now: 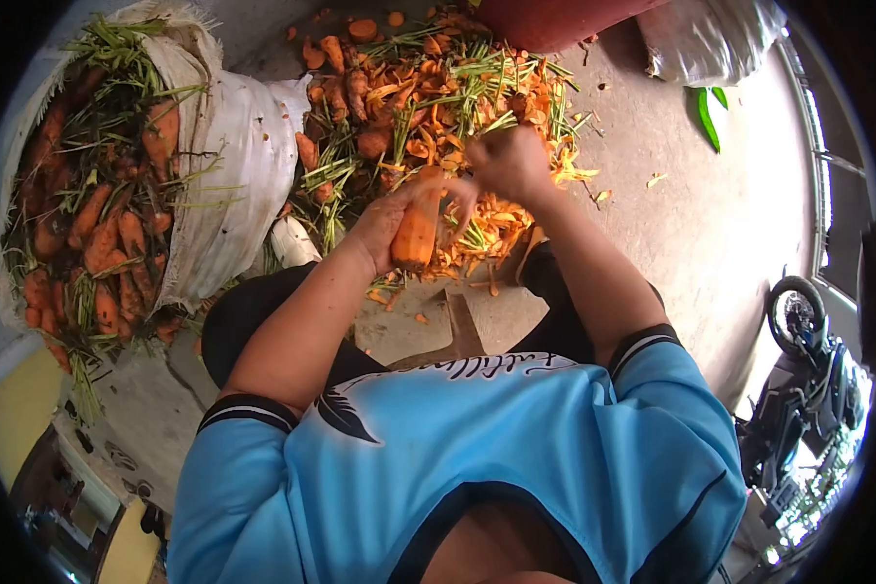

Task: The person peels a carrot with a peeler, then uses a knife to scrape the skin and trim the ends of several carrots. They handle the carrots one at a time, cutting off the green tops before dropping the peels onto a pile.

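My left hand (387,222) is wrapped round a thick carrot (416,234). The carrot's lower part is bright, smooth orange, and its upper end is partly covered by my fingers. Just to the right and a little higher, my right hand (509,164) is curled closed and blurred by motion. Whatever it holds, if anything, cannot be made out. Beneath both hands spreads a pile of orange peelings (501,229) mixed with cut green stems (477,107).
At left a white woven sack (238,156) lies open, full of unpeeled carrots (107,243) with stems. Loose carrots (357,92) lie at the pile's far side. A red container (555,19) and another sack (706,39) stand behind. A motorcycle (808,399) is at right.
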Demonstrator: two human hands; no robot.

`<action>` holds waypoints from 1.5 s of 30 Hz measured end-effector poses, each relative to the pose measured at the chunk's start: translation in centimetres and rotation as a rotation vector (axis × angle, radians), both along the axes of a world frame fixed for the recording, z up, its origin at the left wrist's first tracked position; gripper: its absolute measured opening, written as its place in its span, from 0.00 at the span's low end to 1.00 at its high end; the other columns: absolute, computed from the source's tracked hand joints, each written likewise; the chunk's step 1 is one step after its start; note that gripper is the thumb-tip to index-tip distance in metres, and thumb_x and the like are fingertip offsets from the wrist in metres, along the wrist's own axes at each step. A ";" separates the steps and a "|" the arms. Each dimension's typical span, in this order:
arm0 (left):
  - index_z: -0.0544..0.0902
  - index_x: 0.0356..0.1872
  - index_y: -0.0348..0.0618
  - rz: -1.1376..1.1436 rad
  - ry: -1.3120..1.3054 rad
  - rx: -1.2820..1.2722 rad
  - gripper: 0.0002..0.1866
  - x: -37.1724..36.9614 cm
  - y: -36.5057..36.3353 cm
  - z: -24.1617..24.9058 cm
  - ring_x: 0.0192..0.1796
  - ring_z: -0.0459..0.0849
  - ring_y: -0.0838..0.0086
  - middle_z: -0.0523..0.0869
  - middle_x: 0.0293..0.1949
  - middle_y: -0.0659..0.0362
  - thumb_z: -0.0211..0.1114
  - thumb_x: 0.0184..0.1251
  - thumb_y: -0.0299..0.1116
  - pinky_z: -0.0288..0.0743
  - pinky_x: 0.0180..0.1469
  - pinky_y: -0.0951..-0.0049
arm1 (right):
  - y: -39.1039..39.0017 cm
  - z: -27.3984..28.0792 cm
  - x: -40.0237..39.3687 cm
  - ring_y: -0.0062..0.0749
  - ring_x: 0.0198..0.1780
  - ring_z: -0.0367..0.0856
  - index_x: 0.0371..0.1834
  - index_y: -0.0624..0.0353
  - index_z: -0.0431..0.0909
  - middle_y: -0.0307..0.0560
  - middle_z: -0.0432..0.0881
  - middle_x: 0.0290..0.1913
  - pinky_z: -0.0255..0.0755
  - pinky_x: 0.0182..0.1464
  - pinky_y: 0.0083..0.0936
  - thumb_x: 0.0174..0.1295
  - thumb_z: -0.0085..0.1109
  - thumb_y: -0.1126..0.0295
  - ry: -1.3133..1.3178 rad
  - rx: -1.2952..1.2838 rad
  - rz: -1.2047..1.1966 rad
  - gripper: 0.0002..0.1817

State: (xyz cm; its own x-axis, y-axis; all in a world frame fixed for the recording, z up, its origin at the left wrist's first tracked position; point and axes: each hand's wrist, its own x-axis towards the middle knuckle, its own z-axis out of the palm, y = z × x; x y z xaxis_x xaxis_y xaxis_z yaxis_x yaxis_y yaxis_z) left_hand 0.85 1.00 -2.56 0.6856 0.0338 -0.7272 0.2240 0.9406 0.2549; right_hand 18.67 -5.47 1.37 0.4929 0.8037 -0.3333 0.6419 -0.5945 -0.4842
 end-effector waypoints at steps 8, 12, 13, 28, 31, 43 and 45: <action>0.71 0.47 0.41 -0.058 -0.121 -0.042 0.20 -0.2 -0.7 0.0 0.32 0.80 0.71 0.79 0.32 0.55 0.47 0.65 0.47 0.76 0.31 0.73 | 0.2 -1.9 1.9 0.41 0.28 0.79 0.19 0.55 0.80 0.51 0.79 0.22 0.73 0.35 0.32 0.49 0.49 0.50 0.001 -0.186 -0.071 0.20; 0.69 0.49 0.41 -0.085 -0.086 -0.032 0.21 -0.2 -0.1 0.6 0.31 0.79 0.71 0.78 0.33 0.53 0.45 0.66 0.47 0.76 0.31 0.73 | -0.9 -4.3 6.0 0.38 0.28 0.79 0.23 0.56 0.80 0.48 0.79 0.22 0.73 0.33 0.32 0.50 0.49 0.49 -0.184 -0.180 -0.310 0.21; 0.70 0.49 0.41 -0.090 -0.082 -0.031 0.21 -0.3 0.0 0.4 0.31 0.79 0.71 0.79 0.33 0.54 0.46 0.66 0.47 0.76 0.31 0.72 | -0.5 -2.8 5.4 0.37 0.28 0.79 0.23 0.56 0.80 0.48 0.79 0.22 0.73 0.33 0.32 0.50 0.49 0.48 -0.159 -0.172 -0.208 0.21; 0.71 0.46 0.40 -0.100 -0.054 0.025 0.21 -0.5 -0.1 0.1 0.28 0.79 0.69 0.78 0.30 0.54 0.49 0.64 0.48 0.76 0.30 0.71 | -0.1 -5.3 5.4 0.40 0.37 0.80 0.29 0.52 0.82 0.52 0.80 0.32 0.72 0.41 0.33 0.49 0.46 0.45 -0.100 -0.319 -0.343 0.23; 0.71 0.46 0.41 -0.072 -0.045 0.006 0.22 -0.8 0.6 -0.1 0.29 0.79 0.69 0.77 0.31 0.54 0.52 0.62 0.49 0.76 0.31 0.70 | -0.2 -8.1 6.9 0.42 0.39 0.79 0.40 0.48 0.78 0.54 0.79 0.37 0.72 0.42 0.33 0.50 0.47 0.47 -0.118 -0.425 -0.359 0.22; 0.66 0.52 0.39 -0.074 -0.003 0.197 0.25 -0.9 1.8 0.4 0.35 0.79 0.72 0.76 0.34 0.56 0.62 0.56 0.40 0.74 0.39 0.72 | -2.9 -18.2 2.0 0.38 0.57 0.60 0.51 0.49 0.67 0.46 0.64 0.54 0.53 0.59 0.43 0.55 0.47 0.69 -0.465 -0.258 0.379 0.18; 0.66 0.52 0.39 -0.097 0.004 0.237 0.26 -0.7 1.6 0.8 0.35 0.79 0.72 0.76 0.34 0.56 0.62 0.55 0.39 0.74 0.38 0.73 | -2.9 -19.3 2.1 0.38 0.57 0.61 0.51 0.49 0.68 0.46 0.64 0.53 0.51 0.59 0.45 0.55 0.46 0.69 -0.501 -0.214 0.513 0.18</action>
